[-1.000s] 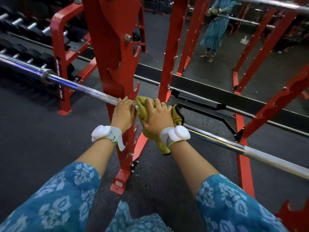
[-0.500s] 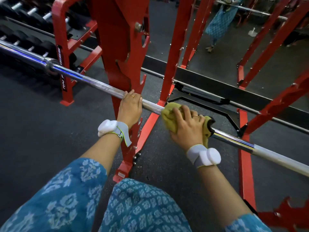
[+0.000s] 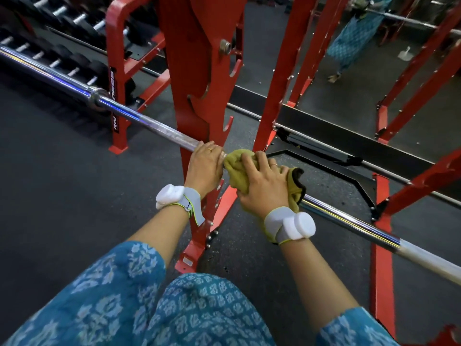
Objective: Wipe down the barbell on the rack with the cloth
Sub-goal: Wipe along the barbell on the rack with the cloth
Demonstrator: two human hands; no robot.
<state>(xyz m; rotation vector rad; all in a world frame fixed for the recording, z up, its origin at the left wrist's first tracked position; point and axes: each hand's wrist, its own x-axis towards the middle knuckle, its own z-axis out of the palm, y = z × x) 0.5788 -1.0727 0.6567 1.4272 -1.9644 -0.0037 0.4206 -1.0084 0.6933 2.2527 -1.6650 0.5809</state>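
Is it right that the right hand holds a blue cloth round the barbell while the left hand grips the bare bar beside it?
No: the head view shows a yellow-green cloth, not blue. The right hand does hold it round the barbell, the left hand gripping the bare bar beside it.

Gym floor (image 3: pixel 62 196) is that dark speckled rubber stuff, wall to wall. The big red steel rack (image 3: pixel 192 71) stands dead centre, bolted to foot plates on the floor. Off to the left there's a red-framed dumbbell stand (image 3: pixel 117 71) with rows of black dumbbells (image 3: pixel 74 58) on slanted shelves. A mirror (image 3: pixel 361 96) runs along the far side above a black base strip (image 3: pixel 324 131), doubling the red uprights and showing a person in a teal patterned outfit (image 3: pixel 354 28). Lighting is pretty dim, with some shine on the metal.
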